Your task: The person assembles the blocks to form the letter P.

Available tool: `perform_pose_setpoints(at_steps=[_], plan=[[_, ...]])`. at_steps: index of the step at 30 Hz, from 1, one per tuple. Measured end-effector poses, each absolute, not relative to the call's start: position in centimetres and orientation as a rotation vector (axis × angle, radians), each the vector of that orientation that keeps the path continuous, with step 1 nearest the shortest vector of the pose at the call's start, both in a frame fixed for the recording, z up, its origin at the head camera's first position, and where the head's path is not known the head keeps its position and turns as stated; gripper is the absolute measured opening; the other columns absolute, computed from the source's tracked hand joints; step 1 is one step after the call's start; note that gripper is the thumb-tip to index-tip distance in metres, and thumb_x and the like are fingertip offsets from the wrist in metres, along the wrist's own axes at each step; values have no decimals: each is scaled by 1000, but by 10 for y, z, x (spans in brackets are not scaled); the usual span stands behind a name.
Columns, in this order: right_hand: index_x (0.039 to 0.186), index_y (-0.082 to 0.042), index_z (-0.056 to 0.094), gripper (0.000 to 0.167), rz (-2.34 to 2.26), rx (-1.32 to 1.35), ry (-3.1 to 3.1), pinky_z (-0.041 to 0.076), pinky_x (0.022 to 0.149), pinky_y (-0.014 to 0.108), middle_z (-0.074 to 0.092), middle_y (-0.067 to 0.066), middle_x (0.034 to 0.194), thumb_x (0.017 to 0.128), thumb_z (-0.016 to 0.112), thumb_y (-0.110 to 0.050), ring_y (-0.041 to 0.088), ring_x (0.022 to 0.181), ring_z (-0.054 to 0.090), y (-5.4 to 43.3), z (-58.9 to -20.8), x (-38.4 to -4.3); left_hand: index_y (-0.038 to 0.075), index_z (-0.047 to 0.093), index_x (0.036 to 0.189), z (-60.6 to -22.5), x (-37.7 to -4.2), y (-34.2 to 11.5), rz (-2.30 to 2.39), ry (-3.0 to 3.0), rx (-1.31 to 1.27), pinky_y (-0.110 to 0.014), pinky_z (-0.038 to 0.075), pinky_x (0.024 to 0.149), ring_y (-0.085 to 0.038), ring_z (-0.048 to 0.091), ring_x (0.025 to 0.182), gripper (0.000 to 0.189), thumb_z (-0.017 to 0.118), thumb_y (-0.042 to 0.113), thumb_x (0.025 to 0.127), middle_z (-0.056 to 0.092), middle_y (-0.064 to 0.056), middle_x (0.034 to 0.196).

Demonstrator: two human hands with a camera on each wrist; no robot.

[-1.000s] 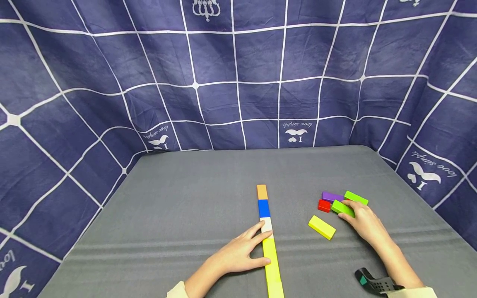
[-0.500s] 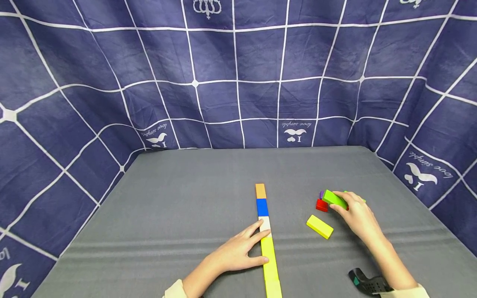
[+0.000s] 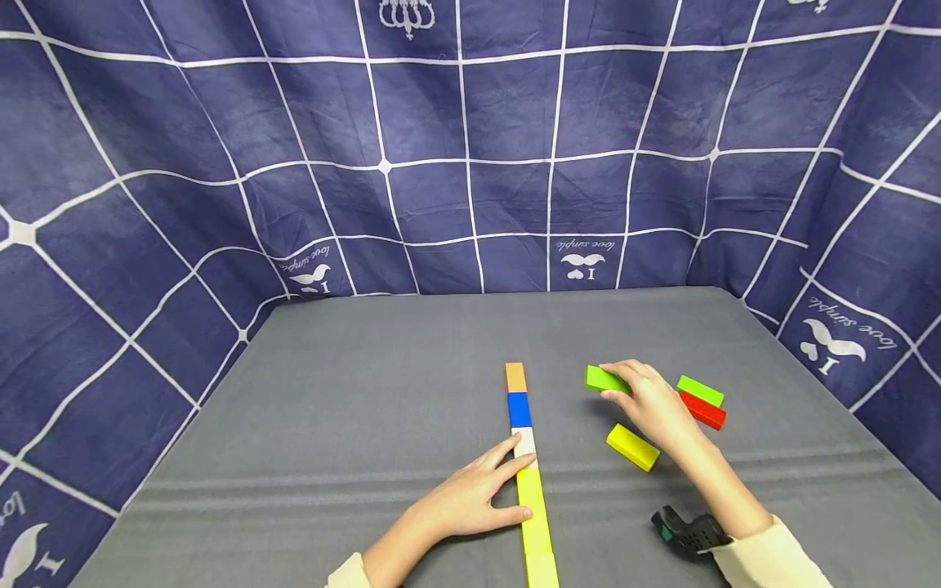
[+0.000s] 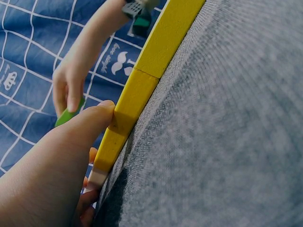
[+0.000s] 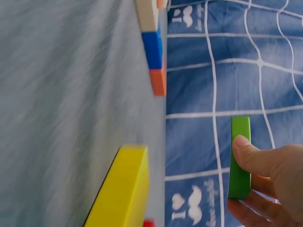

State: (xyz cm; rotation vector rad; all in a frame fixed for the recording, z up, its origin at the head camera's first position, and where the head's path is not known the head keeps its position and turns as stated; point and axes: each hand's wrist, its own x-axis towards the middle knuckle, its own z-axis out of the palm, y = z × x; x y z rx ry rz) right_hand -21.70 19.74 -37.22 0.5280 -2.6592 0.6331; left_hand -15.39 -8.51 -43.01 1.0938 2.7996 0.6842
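Observation:
My right hand [image 3: 653, 406] pinches a green block [image 3: 604, 379] between thumb and fingers, raised above the grey table. In the right wrist view the thumb lies along one face of this green block [image 5: 240, 165]. My left hand [image 3: 470, 498] rests along a row of blocks with its fingers extended. Its fingertips touch the white block [image 3: 524, 441], and the thumb touches a yellow block [image 3: 534, 514]. Beyond the white block, the row has a blue block [image 3: 519, 410] and an orange block [image 3: 516, 377] at its far end.
A loose yellow block [image 3: 632, 447] lies in front of the right hand. Right of it are a red block [image 3: 702, 410] and another green block [image 3: 700, 390]. The purple block is hidden by the right hand. A dark blue gridded cloth [image 3: 515, 196] hangs behind the table.
My right hand has lifted the green block from the cluster and carried it left, towards the row. My left hand has stayed on the row.

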Motion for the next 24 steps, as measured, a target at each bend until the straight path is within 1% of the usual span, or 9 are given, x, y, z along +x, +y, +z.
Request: perform_pose_setpoints(at_steps=[5,10,20,24], plan=[[113,-3,61,38,641,569,-2635,45,85,48,62,12,105,78,70,-14,31,99,55,175,-366,-230,29,36,139,-431,-154,-84,687,2793,1088,-42,40,99,-22,35,133,62,47,58,85,24,0,150],[113,-5,62,38,652,558,-2658,46,83,48,62,11,106,78,70,-16,30,99,55,155,-366,-242,29,35,139,-433,-154,-85,670,2794,1093,-42,40,99,-22,35,133,62,46,59,86,23,0,150],[113,-5,62,36,610,528,-2779,46,83,48,62,12,110,80,68,-17,30,103,56,136,-382,-272,29,36,139,-433,-153,-85,678,2787,1101,-42,40,98,-22,36,132,61,46,58,86,25,0,150],[112,-5,62,34,603,540,-2841,46,82,46,61,12,111,80,68,-16,28,100,58,133,-389,-284,29,36,139,-433,-154,-86,671,2798,1098,-43,41,97,-22,36,132,62,46,58,86,24,0,150]])
